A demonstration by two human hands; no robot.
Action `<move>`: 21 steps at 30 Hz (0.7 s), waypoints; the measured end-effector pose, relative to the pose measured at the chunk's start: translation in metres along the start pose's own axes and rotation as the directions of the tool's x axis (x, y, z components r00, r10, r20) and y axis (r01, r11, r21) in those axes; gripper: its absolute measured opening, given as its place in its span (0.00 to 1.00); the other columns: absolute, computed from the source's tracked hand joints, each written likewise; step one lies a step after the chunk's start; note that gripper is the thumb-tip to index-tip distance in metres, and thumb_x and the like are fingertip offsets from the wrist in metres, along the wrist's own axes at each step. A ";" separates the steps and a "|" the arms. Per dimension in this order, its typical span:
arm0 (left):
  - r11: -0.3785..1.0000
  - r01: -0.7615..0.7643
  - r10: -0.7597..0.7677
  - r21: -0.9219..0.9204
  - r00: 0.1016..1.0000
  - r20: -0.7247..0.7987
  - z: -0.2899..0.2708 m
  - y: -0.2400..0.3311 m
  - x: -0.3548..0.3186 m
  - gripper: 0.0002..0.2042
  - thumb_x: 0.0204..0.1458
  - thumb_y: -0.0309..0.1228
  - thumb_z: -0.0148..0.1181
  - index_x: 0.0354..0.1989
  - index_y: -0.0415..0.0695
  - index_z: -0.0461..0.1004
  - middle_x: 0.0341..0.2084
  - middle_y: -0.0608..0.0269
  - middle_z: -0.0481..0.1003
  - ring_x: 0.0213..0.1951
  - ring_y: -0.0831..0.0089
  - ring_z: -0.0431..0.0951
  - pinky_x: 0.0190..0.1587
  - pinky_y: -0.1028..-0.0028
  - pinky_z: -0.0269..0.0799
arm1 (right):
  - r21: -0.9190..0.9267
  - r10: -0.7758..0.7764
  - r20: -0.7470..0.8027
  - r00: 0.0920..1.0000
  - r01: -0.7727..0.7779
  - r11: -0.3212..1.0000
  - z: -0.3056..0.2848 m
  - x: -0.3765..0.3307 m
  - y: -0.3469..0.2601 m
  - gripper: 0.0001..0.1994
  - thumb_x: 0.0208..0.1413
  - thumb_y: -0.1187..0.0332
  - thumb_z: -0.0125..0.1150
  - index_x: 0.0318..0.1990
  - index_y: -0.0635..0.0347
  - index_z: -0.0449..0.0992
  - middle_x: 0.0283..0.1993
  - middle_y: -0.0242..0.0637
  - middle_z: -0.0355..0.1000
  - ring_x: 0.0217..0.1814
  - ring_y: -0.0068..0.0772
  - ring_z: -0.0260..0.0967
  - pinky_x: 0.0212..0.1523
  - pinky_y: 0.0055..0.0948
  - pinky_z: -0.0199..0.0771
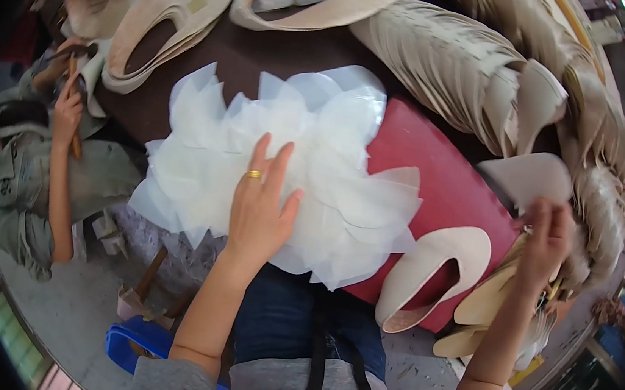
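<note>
The left hand [260, 208] lies flat, fingers spread, on a pile of translucent sheets [332, 151] covering the left part of a red board [443, 186]. Off the board's right edge, the right hand [548, 239] pinches a beige piece [531, 176]. A beige upper [434, 272] rests on the board's near corner.

Translucent glossy sheets [294, 147] — matt beige cutouts [433, 276]

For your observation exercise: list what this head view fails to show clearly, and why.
- Right hand: its fingertips blur among beige pieces, so its grasp is unclear.
- White sheets under the left hand: covered by the palm.
- Beige stacks: cut off at the top edge.
</note>
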State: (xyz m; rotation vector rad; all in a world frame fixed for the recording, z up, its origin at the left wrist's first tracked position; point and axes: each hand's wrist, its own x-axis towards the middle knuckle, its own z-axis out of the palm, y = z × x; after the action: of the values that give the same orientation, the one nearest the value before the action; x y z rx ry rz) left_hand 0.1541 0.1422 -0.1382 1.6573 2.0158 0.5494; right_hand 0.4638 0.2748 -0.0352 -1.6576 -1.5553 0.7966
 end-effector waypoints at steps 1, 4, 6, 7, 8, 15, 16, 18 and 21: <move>0.998 -0.060 0.063 0.029 0.986 -0.154 -0.004 0.023 0.005 0.26 0.47 0.29 0.61 0.57 0.40 0.66 0.61 0.50 0.61 0.54 0.55 0.66 0.57 0.63 0.61 | 0.026 0.032 0.094 0.995 -0.034 0.999 -0.003 -0.012 0.012 0.05 0.63 0.72 0.51 0.37 0.63 0.72 0.28 0.32 0.69 0.24 0.19 0.64 0.28 0.18 0.67; 0.857 -0.499 0.458 -0.132 0.853 -0.252 0.006 0.095 0.025 0.19 0.46 0.25 0.58 0.49 0.38 0.69 0.55 0.54 0.68 0.53 0.58 0.69 0.56 0.65 0.64 | 0.402 0.228 0.111 0.967 -0.254 0.880 0.000 -0.035 0.020 0.07 0.63 0.72 0.51 0.43 0.65 0.72 0.32 0.33 0.68 0.27 0.22 0.65 0.31 0.18 0.68; 0.540 -0.781 0.795 -0.313 0.596 -0.115 0.042 0.137 0.033 0.18 0.49 0.30 0.57 0.49 0.38 0.68 0.55 0.57 0.68 0.54 0.60 0.69 0.55 0.67 0.65 | 0.495 0.267 0.049 0.963 -0.255 0.831 -0.018 -0.050 0.030 0.08 0.63 0.72 0.50 0.45 0.65 0.71 0.32 0.33 0.68 0.28 0.22 0.65 0.32 0.18 0.68; 0.427 -0.868 0.897 -0.254 0.443 -0.003 0.062 0.153 0.029 0.21 0.54 0.37 0.53 0.55 0.40 0.67 0.60 0.55 0.64 0.60 0.59 0.64 0.60 0.65 0.60 | 0.568 0.306 -0.002 0.952 -0.251 0.784 -0.023 -0.056 0.037 0.09 0.63 0.72 0.50 0.47 0.66 0.71 0.33 0.33 0.68 0.29 0.22 0.65 0.32 0.17 0.68; 0.480 -0.833 0.874 -0.275 0.480 0.070 0.082 0.165 0.018 0.24 0.55 0.40 0.52 0.56 0.39 0.66 0.60 0.54 0.63 0.62 0.59 0.61 0.61 0.65 0.57 | 0.524 0.356 -0.030 0.934 -0.288 0.801 -0.035 -0.064 0.039 0.10 0.63 0.71 0.51 0.49 0.65 0.70 0.34 0.32 0.68 0.30 0.21 0.65 0.33 0.16 0.68; 0.776 -0.624 0.521 0.095 0.718 0.461 0.079 0.183 -0.068 0.28 0.56 0.41 0.53 0.57 0.30 0.63 0.59 0.48 0.63 0.58 0.56 0.63 0.58 0.67 0.58 | 0.621 0.607 -0.075 0.791 -0.439 0.650 -0.104 -0.117 0.117 0.13 0.61 0.70 0.56 0.51 0.64 0.70 0.34 0.29 0.70 0.29 0.18 0.67 0.32 0.13 0.72; 0.852 -0.524 0.465 0.024 0.775 0.428 0.082 0.185 -0.065 0.26 0.54 0.37 0.54 0.56 0.30 0.64 0.58 0.48 0.63 0.54 0.57 0.65 0.55 0.68 0.61 | 0.646 0.633 -0.007 0.774 -0.479 0.594 -0.096 -0.116 0.126 0.13 0.61 0.70 0.55 0.51 0.66 0.70 0.37 0.35 0.72 0.29 0.21 0.69 0.33 0.16 0.73; 0.881 -0.466 0.465 -0.078 0.825 0.321 0.091 0.190 -0.053 0.22 0.52 0.31 0.57 0.54 0.31 0.66 0.56 0.49 0.65 0.46 0.58 0.68 0.49 0.68 0.67 | 0.704 0.646 0.097 0.757 -0.511 0.493 -0.078 -0.111 0.126 0.13 0.61 0.71 0.55 0.51 0.69 0.70 0.40 0.42 0.74 0.30 0.26 0.71 0.34 0.19 0.76; 0.854 -0.499 0.520 -0.145 0.826 0.218 0.120 0.189 -0.026 0.20 0.52 0.27 0.56 0.53 0.33 0.67 0.53 0.50 0.67 0.42 0.60 0.70 0.44 0.72 0.69 | 0.730 0.581 0.228 0.781 -0.532 0.429 -0.061 -0.103 0.134 0.13 0.61 0.71 0.55 0.50 0.70 0.71 0.39 0.42 0.74 0.33 0.27 0.73 0.36 0.21 0.77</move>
State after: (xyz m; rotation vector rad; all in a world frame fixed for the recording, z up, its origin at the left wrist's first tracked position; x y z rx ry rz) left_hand 0.3786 0.1535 -0.1234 2.1048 1.3416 0.5560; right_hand 0.5803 0.1649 -0.1168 -1.4568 -0.3824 1.4917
